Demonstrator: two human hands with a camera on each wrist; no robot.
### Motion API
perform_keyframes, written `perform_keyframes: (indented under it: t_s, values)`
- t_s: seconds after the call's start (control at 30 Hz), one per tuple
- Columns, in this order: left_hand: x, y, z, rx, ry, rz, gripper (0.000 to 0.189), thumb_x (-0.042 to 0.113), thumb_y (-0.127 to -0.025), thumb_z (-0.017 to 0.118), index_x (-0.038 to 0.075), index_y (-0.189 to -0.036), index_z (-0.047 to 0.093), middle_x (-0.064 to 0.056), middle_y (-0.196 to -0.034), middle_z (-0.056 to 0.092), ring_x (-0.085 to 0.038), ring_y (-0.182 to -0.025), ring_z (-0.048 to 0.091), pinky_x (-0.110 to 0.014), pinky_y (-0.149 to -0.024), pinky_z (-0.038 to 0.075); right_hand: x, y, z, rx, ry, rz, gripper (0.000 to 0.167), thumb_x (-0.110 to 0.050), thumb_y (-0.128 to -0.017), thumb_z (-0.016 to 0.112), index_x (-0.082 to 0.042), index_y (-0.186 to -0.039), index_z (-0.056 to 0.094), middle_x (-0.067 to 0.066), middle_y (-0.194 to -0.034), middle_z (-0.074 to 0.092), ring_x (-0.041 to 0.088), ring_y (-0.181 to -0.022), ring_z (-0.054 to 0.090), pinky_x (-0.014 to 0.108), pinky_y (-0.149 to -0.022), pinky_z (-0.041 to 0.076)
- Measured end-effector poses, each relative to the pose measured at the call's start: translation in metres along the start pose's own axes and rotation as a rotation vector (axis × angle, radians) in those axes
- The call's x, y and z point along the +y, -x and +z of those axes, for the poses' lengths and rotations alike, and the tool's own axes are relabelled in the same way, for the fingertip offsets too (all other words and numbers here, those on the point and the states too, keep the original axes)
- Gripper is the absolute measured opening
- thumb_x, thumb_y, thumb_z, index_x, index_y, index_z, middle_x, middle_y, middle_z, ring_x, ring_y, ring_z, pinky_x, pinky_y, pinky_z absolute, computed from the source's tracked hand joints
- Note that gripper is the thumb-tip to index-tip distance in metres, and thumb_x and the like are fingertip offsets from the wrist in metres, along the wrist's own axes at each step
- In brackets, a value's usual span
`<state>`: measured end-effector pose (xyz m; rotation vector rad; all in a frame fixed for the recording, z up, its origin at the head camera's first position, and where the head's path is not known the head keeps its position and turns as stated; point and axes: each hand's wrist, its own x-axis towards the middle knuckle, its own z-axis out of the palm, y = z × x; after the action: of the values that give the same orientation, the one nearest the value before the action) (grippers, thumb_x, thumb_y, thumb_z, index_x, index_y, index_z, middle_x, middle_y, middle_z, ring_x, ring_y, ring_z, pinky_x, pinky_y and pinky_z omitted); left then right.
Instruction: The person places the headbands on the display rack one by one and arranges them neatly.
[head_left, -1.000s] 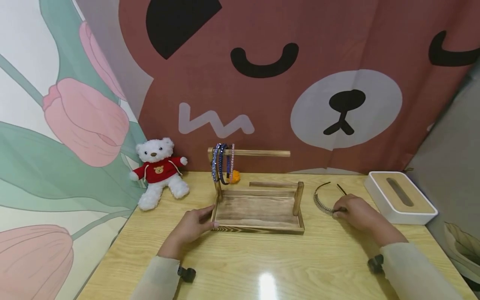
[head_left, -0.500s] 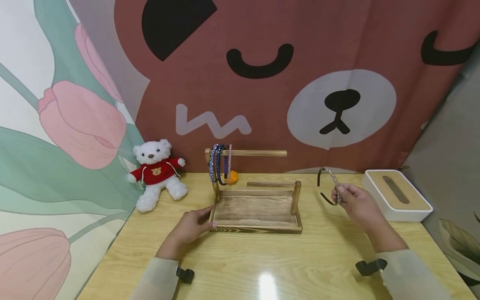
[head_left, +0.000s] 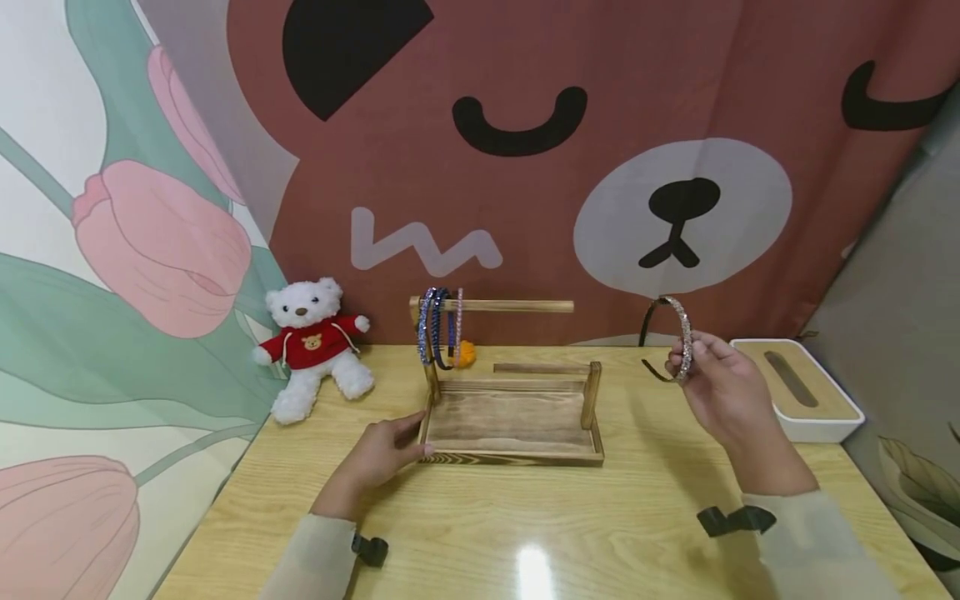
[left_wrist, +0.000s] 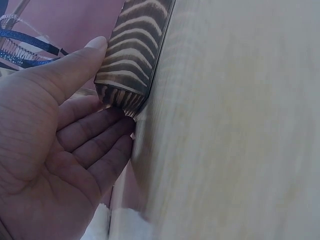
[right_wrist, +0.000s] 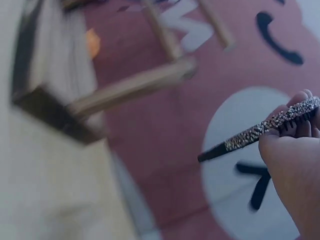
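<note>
A wooden rack (head_left: 517,458) with a tray base and two bars stands mid-table. My left hand (head_left: 386,450) holds its front left corner; in the left wrist view the thumb lies along the striped wood (left_wrist: 132,50) and the fingers curl against its end. Raised above the table on the right, my right hand (head_left: 727,396) pinches a headband (head_left: 686,333) covered in sparkling stones. Its dark tips point left, and comb teeth show beneath the stones in the right wrist view. Several blue and pink headbands (head_left: 425,329) hang at the left of the upper bar (head_left: 517,306).
A white teddy bear (head_left: 311,346) in a red top sits at the back left. An orange piece (head_left: 467,354) shows behind the hanging headbands. A white tissue box (head_left: 825,429) with a wooden lid is at the right, partly behind my right hand. A bear-print curtain (head_left: 525,208) backs the table.
My right hand has lifted the sparkling headband off the table and turned it more upright. My left hand stays at the rack's corner.
</note>
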<state>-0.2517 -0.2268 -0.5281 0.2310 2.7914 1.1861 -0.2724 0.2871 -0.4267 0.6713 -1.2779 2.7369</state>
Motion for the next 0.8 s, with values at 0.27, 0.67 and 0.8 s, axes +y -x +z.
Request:
perform_keyframes:
  t_s: [0.27,0.67,0.8]
  values:
    - [-0.001,0.000,0.000,-0.006,0.007,0.003,0.067,0.035,-0.101,0.081,0.017,-0.160,0.057,-0.010,-0.155,0.064,-0.034,-0.150,0.055,-0.054,-0.125,0.044,-0.016,-0.025,0.068,0.007,0.065,-0.130,0.018,-0.003,-0.114,0.052,0.005,-0.118,0.067,0.012,-0.110,0.066,0.018,-0.098,0.066,0.026,-0.086,0.062]
    - [-0.001,0.000,-0.001,-0.009,0.007,0.018,0.067,0.035,-0.100,0.082,0.017,-0.160,0.057,-0.009,-0.157,0.062,-0.033,-0.150,0.054,-0.053,-0.125,0.045,-0.005,-0.067,0.153,0.095,-0.032,-0.040,0.015,-0.015,-0.113,0.060,-0.003,-0.115,0.068,0.007,-0.100,0.070,0.015,-0.089,0.063,0.023,-0.081,0.060]
    - [-0.002,0.000,0.000,-0.005,-0.001,0.021,0.068,0.037,-0.100,0.082,0.018,-0.160,0.058,-0.008,-0.157,0.062,-0.033,-0.151,0.054,-0.053,-0.125,0.045,0.005,-0.079,0.180,0.117,-0.035,0.023,0.017,-0.017,-0.115,0.054,-0.005,-0.117,0.065,0.004,-0.102,0.068,0.013,-0.090,0.062,0.022,-0.084,0.059]
